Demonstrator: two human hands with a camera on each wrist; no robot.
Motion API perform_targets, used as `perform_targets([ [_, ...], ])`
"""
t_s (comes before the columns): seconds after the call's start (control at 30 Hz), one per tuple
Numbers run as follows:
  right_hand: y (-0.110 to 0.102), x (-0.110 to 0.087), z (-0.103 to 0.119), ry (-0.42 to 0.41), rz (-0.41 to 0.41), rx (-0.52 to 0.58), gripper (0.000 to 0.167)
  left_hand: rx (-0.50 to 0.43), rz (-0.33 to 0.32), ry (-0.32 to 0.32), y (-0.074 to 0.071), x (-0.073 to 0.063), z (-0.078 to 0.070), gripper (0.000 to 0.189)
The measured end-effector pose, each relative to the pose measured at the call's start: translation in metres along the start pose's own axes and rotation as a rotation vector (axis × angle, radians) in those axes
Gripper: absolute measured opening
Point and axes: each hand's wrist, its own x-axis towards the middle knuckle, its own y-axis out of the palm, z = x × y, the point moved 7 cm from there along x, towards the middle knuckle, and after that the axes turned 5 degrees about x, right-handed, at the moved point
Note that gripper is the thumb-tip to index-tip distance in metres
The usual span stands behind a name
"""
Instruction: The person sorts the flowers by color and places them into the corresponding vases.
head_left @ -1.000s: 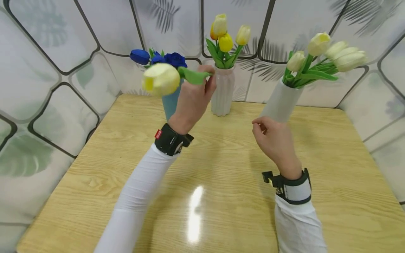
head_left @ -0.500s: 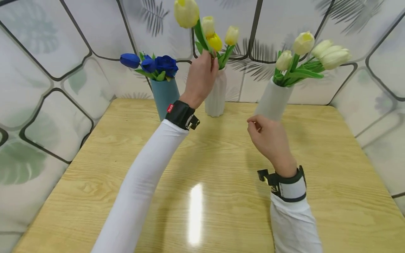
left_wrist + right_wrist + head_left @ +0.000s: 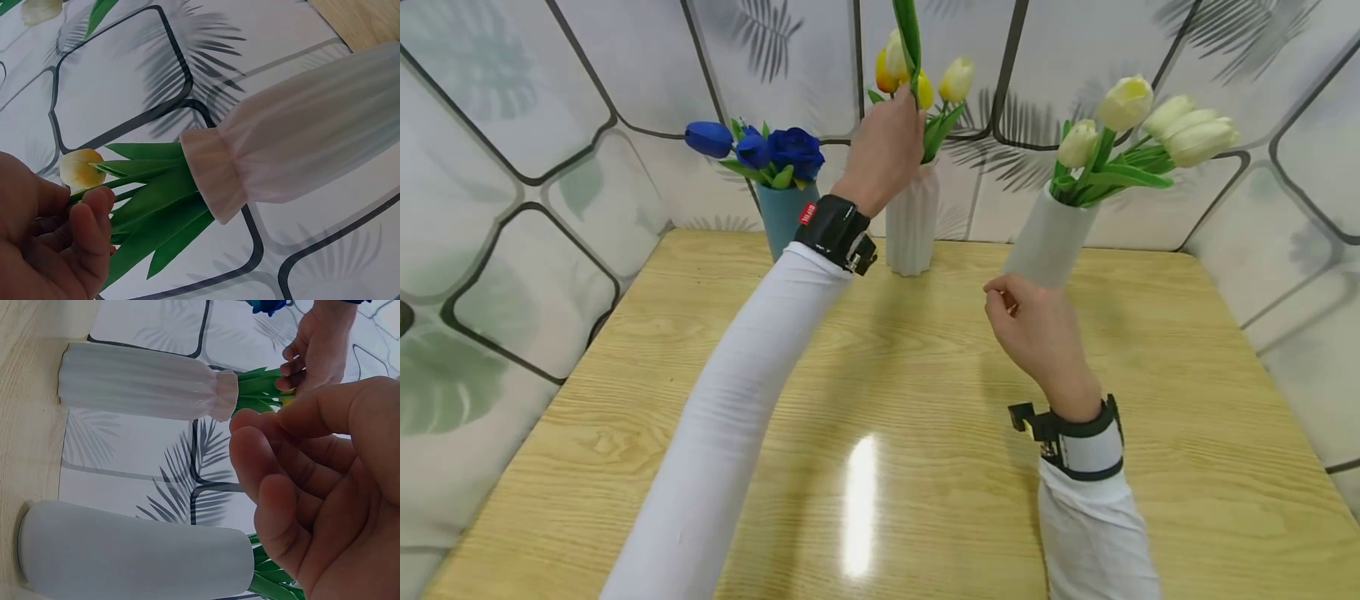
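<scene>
My left hand [image 3: 886, 148] pinches the stem of a tulip [image 3: 908, 35] above the ribbed pale pink vase [image 3: 912, 221]. The bloom of this tulip lies beyond the top of the head view. Other tulips, white and yellow [image 3: 956, 81], stand in that vase behind the hand. In the left wrist view, a thin stem [image 3: 122, 180] runs from the fingertips toward the leaves at the vase mouth. My right hand [image 3: 1037, 333], loosely curled and holding nothing, hovers in front of the smooth white vase [image 3: 1051, 237]. Cream tulips [image 3: 1126, 104] lean out of it to the right.
A blue vase [image 3: 782, 212] with blue flowers [image 3: 793, 152] stands on the left, partly behind my left wrist. All the vases are near the back edge of the wooden table [image 3: 940, 467]. A patterned wall panel [image 3: 820, 50] rises right behind them.
My left hand has carried the tulip from in front of the blue vase up to the pink vase. The tulip has swung upright, its bloom leaving the view. My right hand has stayed put.
</scene>
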Motion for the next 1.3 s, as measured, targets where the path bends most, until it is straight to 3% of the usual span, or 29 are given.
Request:
perform_targets([
  [0.1,0.002,0.000,-0.001,0.006,0.008,-0.006,0.018,0.016,0.031,-0.015,0.002,0.001,0.000,0.040],
  [0.27,0.004,0.000,-0.002,-0.003,0.014,-0.016,0.018,0.160,-0.015,0.050,-0.002,0.000,-0.003,0.050],
  [0.37,0.005,0.000,-0.004,-0.002,0.018,-0.017,0.018,0.192,0.005,0.033,-0.002,0.002,-0.004,0.049],
  [0.47,0.005,0.001,-0.004,-0.002,0.025,-0.027,0.018,0.150,0.066,-0.025,0.007,0.005,-0.001,0.041],
  [0.63,0.007,0.001,0.000,-0.005,0.039,-0.047,0.018,0.165,0.115,-0.041,0.030,0.006,0.011,0.033],
  [0.9,0.013,0.002,-0.001,0.009,0.078,-0.044,0.019,-0.068,0.105,-0.216,0.040,0.008,0.035,0.032],
  [1.2,0.018,0.002,-0.002,-0.004,0.117,-0.037,0.018,-0.154,0.038,-0.203,0.041,0.011,0.036,0.027],
  [1.3,0.020,0.002,-0.003,0.009,0.128,-0.036,0.018,-0.150,0.048,-0.190,0.041,0.012,0.035,0.026],
])
